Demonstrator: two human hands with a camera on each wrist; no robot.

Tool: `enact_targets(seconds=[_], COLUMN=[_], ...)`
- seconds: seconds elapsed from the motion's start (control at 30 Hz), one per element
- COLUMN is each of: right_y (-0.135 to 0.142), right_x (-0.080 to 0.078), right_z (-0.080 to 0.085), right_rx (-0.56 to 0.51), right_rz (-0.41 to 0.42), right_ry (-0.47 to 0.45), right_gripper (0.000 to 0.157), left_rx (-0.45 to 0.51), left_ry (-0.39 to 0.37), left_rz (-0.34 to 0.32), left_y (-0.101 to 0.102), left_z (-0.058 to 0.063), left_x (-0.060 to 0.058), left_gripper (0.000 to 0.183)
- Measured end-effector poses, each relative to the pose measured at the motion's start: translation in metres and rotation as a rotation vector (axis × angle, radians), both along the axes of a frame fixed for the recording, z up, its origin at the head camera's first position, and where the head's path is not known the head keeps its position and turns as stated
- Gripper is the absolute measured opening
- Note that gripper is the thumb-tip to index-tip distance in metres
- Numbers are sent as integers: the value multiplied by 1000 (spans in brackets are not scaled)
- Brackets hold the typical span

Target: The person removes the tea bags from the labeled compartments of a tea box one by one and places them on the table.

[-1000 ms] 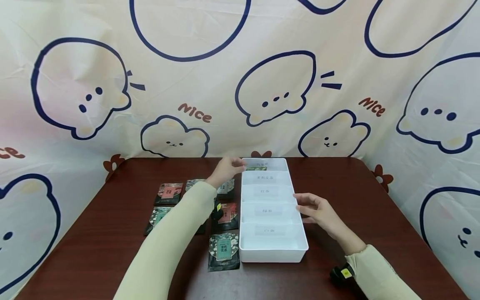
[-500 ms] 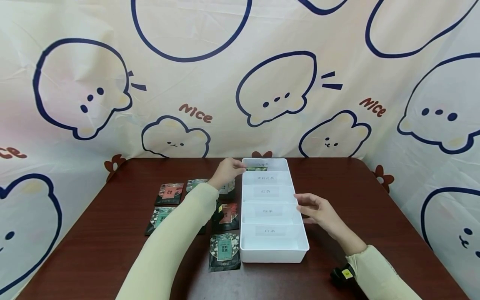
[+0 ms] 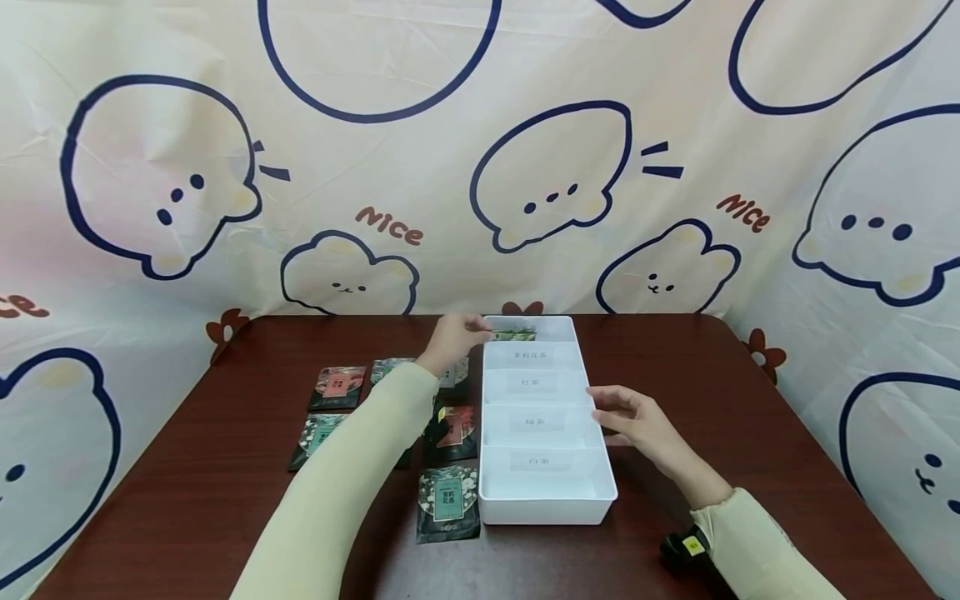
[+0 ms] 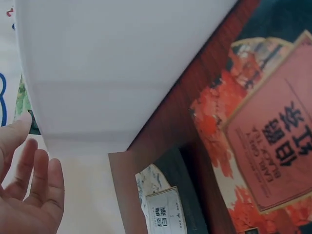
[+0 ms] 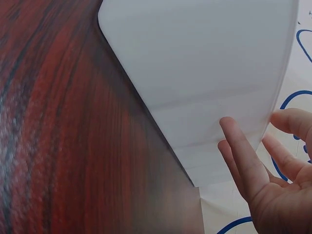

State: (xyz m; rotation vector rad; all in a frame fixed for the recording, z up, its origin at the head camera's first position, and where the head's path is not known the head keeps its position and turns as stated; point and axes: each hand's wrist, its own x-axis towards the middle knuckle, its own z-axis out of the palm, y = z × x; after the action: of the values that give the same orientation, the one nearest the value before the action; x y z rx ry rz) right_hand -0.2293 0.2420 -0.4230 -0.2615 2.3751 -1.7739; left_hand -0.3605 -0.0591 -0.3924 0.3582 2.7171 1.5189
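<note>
A long white box (image 3: 547,512) with dividers and Chinese labels stands on the table. At its far compartment my left hand (image 3: 452,342) pinches the left end of a green tea packet (image 3: 516,334), which lies across that compartment. The left wrist view shows the thumb at the packet's dark corner, just past the box rim; the rest of the packet is hidden by the wall. My right hand (image 3: 636,425) rests its fingers against the box's right side, and in the right wrist view some fingertips (image 5: 228,123) lie along the outer wall and others reach the rim.
Several dark tea packets lie left of the box, among them a red-labelled one (image 3: 337,387), a black tea one (image 4: 268,146) and a green-labelled one (image 3: 447,504) near the front. The left forearm (image 3: 337,492) covers some. A printed curtain (image 3: 450,167) hangs behind the table (image 3: 750,417).
The green tea packet has tipped slightly in the far compartment, showing more of its face and covering the label there. The left hand has barely shifted; the right hand stays on the box.
</note>
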Motion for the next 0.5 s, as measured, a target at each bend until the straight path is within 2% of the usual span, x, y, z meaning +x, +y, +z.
enact_targets(seconds=[0.3, 0.43, 0.5], right_y=[-1, 0, 0], right_x=[-1, 0, 0], right_z=[0, 0, 0], right_rx=[1, 2, 3], right_rz=[0, 1, 2], right_ry=[2, 6, 8], right_gripper=[51, 51, 51], left_rx=[42, 74, 119], left_ry=[29, 59, 66], left_rz=[-8, -12, -21], left_y=[-1, -5, -6], left_z=[9, 19, 26], left_x=[-3, -4, -4], left_gripper=[13, 13, 13])
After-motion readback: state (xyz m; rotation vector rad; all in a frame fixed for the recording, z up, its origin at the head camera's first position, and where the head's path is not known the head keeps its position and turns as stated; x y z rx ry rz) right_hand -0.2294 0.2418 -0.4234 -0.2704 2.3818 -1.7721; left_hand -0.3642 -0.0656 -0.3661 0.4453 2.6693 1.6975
